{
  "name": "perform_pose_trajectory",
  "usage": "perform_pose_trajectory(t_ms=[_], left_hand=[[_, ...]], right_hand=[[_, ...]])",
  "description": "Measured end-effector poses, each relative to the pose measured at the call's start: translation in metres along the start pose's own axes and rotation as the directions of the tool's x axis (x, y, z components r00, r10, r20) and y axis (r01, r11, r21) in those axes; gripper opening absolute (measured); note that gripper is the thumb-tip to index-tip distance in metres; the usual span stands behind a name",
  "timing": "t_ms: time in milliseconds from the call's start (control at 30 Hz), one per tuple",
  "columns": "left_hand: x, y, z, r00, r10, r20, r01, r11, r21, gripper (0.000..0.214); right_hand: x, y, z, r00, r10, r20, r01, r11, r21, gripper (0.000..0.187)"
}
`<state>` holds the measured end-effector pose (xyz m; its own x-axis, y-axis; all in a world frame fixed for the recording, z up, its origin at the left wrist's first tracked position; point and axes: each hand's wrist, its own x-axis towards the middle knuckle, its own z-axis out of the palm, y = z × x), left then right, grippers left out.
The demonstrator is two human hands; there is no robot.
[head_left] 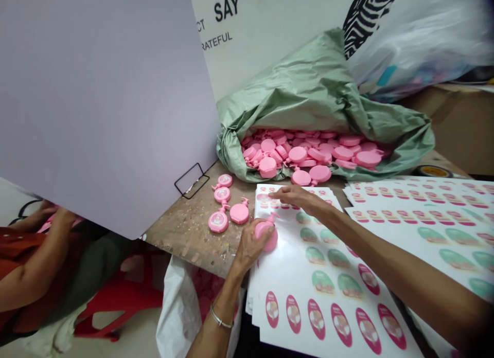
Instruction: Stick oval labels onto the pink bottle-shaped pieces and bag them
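The left hand (249,247) grasps a pink pump bottle (266,236), a flat, round-bodied dispenser, over the left edge of a stack of sticker sheets (285,270). Its long axis runs near to far, the pump end pointing far and slightly right. The right hand (295,196) is just beyond it on the far side, fingertips drawn together at a pink sticker (263,197); whether they grip it, I cannot tell. The sheets look smooth and glossy, printed with pink ovals and green domed shapes. To the left, small pink bottles (239,212) of smooth, plastic-looking material lie on the worn, speckled desk (181,227). At the far side, a creased green sack (301,90) gapes around a heap of similar pink pieces (297,154).
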<state>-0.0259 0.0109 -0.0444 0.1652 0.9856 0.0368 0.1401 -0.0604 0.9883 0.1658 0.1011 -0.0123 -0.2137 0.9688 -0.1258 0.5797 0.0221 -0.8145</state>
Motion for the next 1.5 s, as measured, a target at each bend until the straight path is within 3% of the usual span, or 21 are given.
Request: perform_pose_trajectory(t_ms=[67,167,267,367,800,1033,1500], left_hand=[[-0.003,0.003,0.002,0.995,-0.102,-0.011,0.097,0.968,-0.232,0.039],[-0.009,0.014,0.007,0.970,-0.236,0.059,0.228,0.800,-0.555,0.049],[-0.015,0.029,0.013,0.944,-0.307,0.121,0.307,0.682,-0.664,0.054],[-0.018,0.038,0.020,0.922,-0.348,0.169,0.362,0.625,-0.692,0.060],[-0.023,0.047,0.037,0.944,-0.312,0.111,0.301,0.669,-0.680,0.056],[-0.023,0.051,0.038,0.941,-0.330,0.082,0.296,0.677,-0.674,0.053],[-0.023,0.052,0.036,0.952,-0.294,0.085,0.275,0.702,-0.656,0.057]], right_hand=[[-0.018,-0.008,-0.005,0.992,-0.077,-0.105,0.085,0.994,0.070,0.052],[-0.056,-0.019,-0.003,0.955,-0.169,-0.242,0.199,0.974,0.104,0.045],[-0.090,-0.027,0.005,0.954,-0.201,-0.224,0.222,0.972,0.075,0.036],[-0.110,-0.028,0.012,0.945,-0.229,-0.235,0.241,0.970,0.024,0.030],[-0.127,-0.020,0.012,0.908,-0.256,-0.333,0.252,0.966,-0.054,0.025],[-0.126,-0.025,0.012,0.872,-0.316,-0.375,0.297,0.949,-0.111,0.024],[-0.124,-0.026,0.015,0.848,-0.353,-0.396,0.323,0.936,-0.142,0.017]])
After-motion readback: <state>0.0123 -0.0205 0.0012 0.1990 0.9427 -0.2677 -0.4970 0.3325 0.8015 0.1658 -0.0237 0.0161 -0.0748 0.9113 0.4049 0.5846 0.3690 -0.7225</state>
